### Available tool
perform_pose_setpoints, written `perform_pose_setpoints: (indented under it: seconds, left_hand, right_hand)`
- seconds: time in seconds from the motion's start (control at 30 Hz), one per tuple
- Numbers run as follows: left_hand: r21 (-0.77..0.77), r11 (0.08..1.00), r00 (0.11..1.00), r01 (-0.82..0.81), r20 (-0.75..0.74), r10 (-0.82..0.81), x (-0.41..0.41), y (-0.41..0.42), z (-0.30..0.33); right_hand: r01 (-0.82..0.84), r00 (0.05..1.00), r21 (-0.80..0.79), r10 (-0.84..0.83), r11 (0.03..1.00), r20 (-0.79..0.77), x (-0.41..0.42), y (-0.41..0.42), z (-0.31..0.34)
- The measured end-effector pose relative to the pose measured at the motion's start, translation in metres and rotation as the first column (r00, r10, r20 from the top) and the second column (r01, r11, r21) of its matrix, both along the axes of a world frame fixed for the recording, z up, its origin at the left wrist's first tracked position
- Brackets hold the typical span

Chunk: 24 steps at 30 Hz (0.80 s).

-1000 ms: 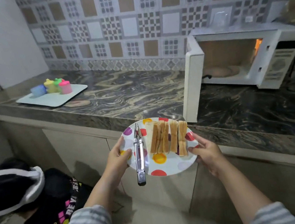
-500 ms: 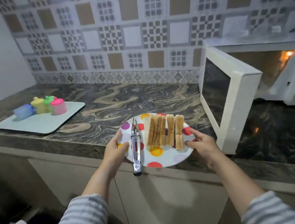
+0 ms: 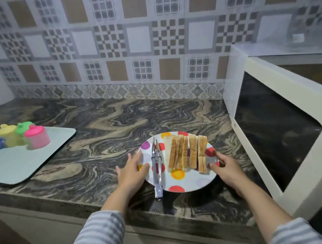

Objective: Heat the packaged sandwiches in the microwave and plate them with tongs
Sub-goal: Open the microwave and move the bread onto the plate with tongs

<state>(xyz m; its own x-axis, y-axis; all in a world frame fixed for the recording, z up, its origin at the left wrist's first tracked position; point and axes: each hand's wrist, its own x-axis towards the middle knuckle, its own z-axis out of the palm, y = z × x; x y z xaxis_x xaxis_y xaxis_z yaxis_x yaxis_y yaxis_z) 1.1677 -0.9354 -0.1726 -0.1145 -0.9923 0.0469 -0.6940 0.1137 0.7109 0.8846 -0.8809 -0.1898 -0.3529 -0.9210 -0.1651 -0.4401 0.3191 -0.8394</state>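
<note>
A white plate with coloured dots rests on the marble counter near its front edge. Several toasted sandwich slices stand in a row on its right half. Metal tongs lie closed on its left half, handle end sticking out over the front rim. My left hand is at the left rim with fingers spread and the thumb resting on the plate. My right hand pinches the right rim with thumb and index finger.
The white microwave stands at the right, its door swung wide open toward me, close to my right hand. At the left, a pale tray holds several small coloured lidded containers. A tiled wall backs the counter.
The plate was carried in the air in front of the counter and has come forward and down onto the countertop. My left fingers have spread away from under the rim.
</note>
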Motion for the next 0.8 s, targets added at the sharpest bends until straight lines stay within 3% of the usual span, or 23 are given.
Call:
perform_pose_setpoints:
  seconds: [0.23,0.37,0.8]
  left_hand:
    - [-0.010,0.997,0.959,0.076,0.274,-0.070,-0.001,-0.020,-0.016]
    - [-0.033,0.995,0.917,0.099,0.391,-0.078,-0.001,-0.021,-0.022]
    - [-0.119,0.990,0.910,0.078,0.415,-0.022,-0.002,-0.018,-0.028]
  right_hand:
    - [0.031,0.925,0.192,0.045,0.981,-0.378,0.014,-0.004,0.014]
    - [0.001,0.884,0.194,0.090,0.981,-0.459,0.016,-0.004,0.009]
    - [-0.006,0.757,0.205,0.138,0.979,-0.639,0.019,-0.004,-0.007]
